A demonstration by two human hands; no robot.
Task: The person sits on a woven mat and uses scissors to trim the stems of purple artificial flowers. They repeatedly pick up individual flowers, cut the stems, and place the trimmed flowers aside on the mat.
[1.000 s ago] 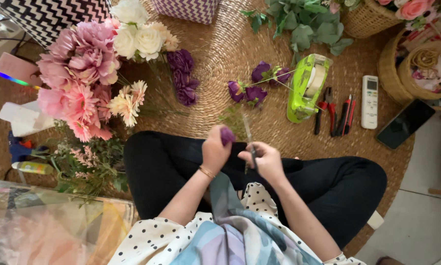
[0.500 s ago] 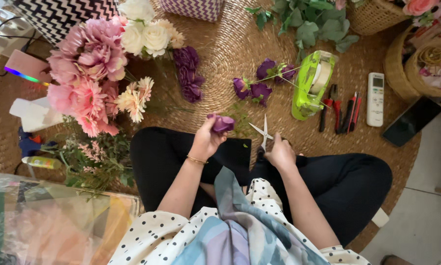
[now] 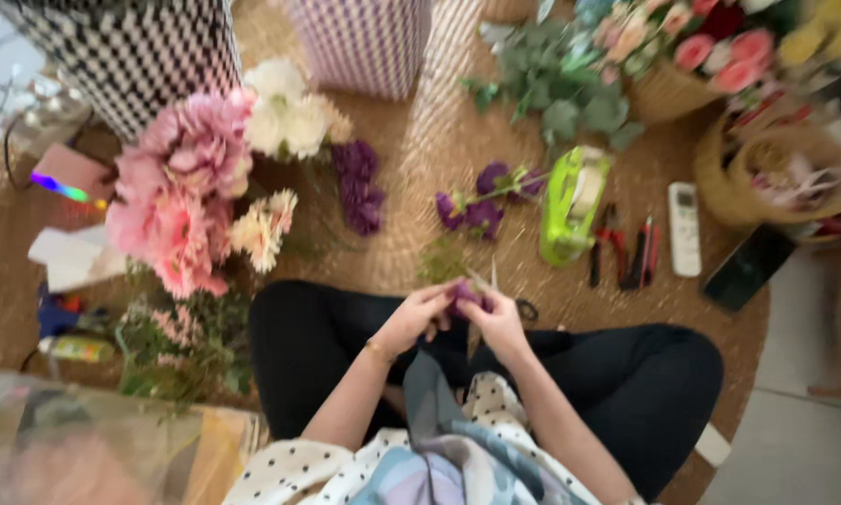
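Head view: left hand [image 3: 418,318] pinches purple flower [image 3: 461,297], right hand [image 3: 501,323] grips scissors [image 3: 491,281]; blades near fingers, likely cut risk.

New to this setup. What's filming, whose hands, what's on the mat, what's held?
No machine here: a person sits cross-legged on a round woven mat, filmed by a camera on their own head looking down. The left hand and right hand meet over the lap, both on a small purple flower; the picture is blurred, so the exact grip is unclear. On the mat lie pink flowers, white flowers, purple stems, a green tape dispenser, pliers and a white remote.
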